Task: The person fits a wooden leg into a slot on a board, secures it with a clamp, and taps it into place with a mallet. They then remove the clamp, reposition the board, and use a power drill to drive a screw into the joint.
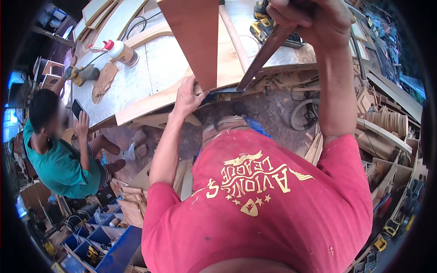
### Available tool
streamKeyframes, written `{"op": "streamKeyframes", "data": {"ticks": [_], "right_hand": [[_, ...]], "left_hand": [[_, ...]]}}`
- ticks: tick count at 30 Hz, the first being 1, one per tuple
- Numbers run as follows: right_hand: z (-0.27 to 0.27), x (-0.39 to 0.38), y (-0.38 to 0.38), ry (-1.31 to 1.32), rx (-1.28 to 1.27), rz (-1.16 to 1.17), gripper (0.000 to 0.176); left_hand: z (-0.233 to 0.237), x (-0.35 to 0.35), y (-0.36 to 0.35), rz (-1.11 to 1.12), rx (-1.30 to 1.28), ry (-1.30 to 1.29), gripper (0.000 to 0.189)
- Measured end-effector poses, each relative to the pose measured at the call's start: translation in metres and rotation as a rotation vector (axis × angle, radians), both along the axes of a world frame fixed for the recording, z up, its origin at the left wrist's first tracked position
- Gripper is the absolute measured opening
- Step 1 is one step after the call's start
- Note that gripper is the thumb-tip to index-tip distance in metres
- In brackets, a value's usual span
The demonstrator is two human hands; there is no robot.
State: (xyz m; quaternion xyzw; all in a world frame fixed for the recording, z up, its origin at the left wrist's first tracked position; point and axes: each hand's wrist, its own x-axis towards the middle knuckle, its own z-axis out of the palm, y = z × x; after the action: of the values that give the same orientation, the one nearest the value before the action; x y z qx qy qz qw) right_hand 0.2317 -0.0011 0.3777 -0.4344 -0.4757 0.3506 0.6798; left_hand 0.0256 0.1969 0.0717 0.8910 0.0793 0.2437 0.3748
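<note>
A reddish-brown wooden board [193, 38] stands up at the table's near edge, wide at the top and narrow at its lower end. My left hand [187, 95] is closed on that lower end. High at the right, my right hand [321, 22] is wrapped round a long dark brown bar [266, 54] that slants down to the left. The bar's lower end meets a thin blue-grey edge [227, 90] near the board's foot; I cannot make out what kind of tool it is. A pale plywood strip [150, 103] lies along the table edge beside my left hand.
On the worktable [157, 59] are a red-capped glue bottle [124, 53], a yellow power tool [78, 75] and yellow-black drills [261, 29]. A person in a green shirt [63, 166] sits at the left, holding a phone [77, 109]. Blue compartment bins [102, 236] stand lower left.
</note>
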Motion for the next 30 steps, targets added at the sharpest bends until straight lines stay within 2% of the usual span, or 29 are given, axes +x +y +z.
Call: {"op": "streamKeyframes", "data": {"ticks": [6,14,19,21,25,30], "right_hand": [[-0.002,-0.001,0.002,0.001,0.009,-0.002,0.035],[-0.006,0.004,0.002,0.013,-0.020,0.037,0.034],[0.021,-0.020,-0.002,0.100,-0.037,-0.063,0.032],[0.002,-0.002,0.002,0.045,0.021,0.037,0.030],[0.000,0.004,0.003,0.023,0.033,0.060,0.028],[0.020,-0.018,-0.002,-0.055,-0.004,-0.126,0.026]], "left_hand": [[0.010,0.002,0.005,-0.079,0.012,0.041,0.037],[0.011,0.004,0.007,-0.095,-0.003,0.151,0.038],[0.022,0.006,0.003,-0.077,0.011,0.131,0.038],[0.015,0.005,0.001,-0.062,0.008,0.135,0.038],[0.014,0.005,-0.002,-0.057,0.042,0.123,0.036],[0.010,0.005,0.000,-0.066,0.048,0.087,0.029]]}}
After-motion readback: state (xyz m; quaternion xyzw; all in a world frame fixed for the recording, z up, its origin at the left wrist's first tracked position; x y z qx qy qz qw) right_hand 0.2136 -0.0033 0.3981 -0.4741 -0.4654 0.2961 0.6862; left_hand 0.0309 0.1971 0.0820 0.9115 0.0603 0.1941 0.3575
